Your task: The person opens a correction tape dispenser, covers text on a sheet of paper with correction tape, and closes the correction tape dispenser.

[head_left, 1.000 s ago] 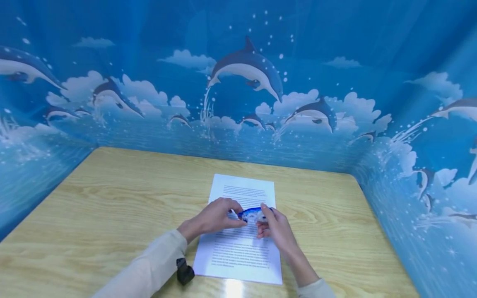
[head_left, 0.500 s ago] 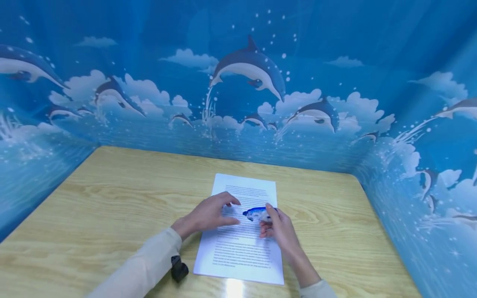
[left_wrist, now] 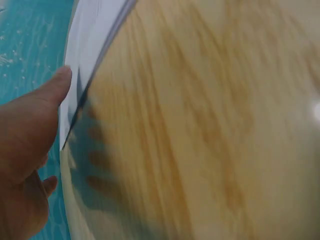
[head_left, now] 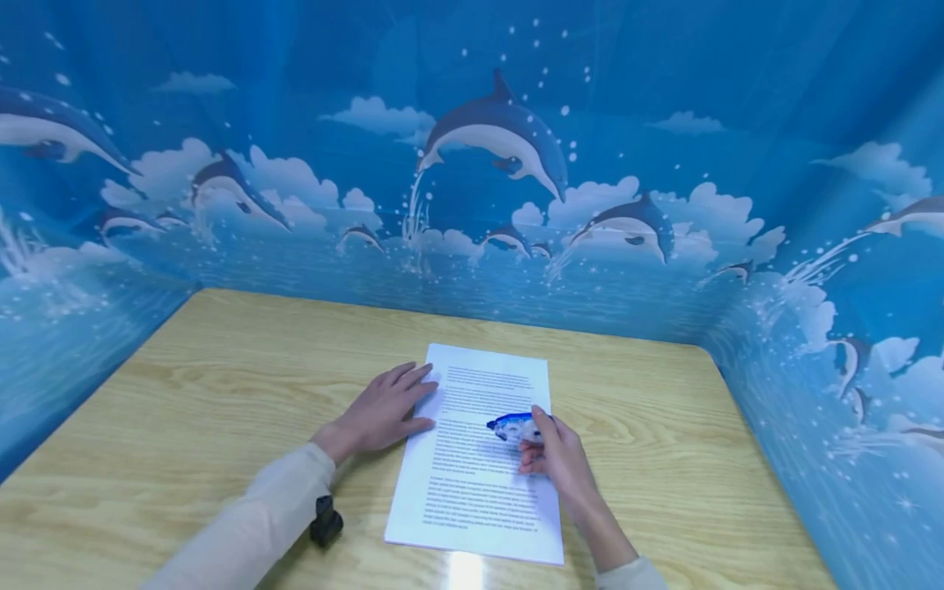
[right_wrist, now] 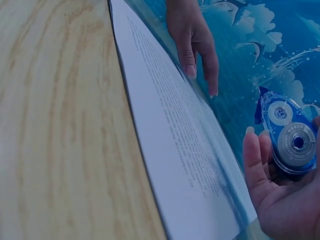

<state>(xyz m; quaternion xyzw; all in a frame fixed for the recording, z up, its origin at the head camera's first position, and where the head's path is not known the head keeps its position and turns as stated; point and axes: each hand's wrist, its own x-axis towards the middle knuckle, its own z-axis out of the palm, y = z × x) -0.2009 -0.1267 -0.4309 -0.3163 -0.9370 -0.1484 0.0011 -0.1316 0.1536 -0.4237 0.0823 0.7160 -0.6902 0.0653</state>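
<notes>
My right hand (head_left: pixel 562 459) holds a blue and clear correction tape dispenser (head_left: pixel 512 427) above the printed paper stack (head_left: pixel 472 492), its narrow tip toward the left. Through the clear case of the correction tape (right_wrist: pixel 287 127), two round reels show in the right wrist view. The left hand (head_left: pixel 383 410) is at the stack's left edge, fingers spread and straight, holding nothing. Its thumb and fingertips overlap the paper's margin in the head view. In the left wrist view, the left thumb (left_wrist: pixel 60 82) stands out beside the edge of the white sheets (left_wrist: pixel 95 45).
A wood-grain table (head_left: pixel 243 369) lies under the paper. Blue curtains (head_left: pixel 472 270) printed with dolphins and clouds enclose its back and sides. A small black device (head_left: pixel 325 522) sits at the left sleeve (head_left: pixel 258 508).
My left hand has left the tip of the correction tape and moved left to the paper's edge, its fingers spreading. The right hand has shifted slightly right, still holding the tape.
</notes>
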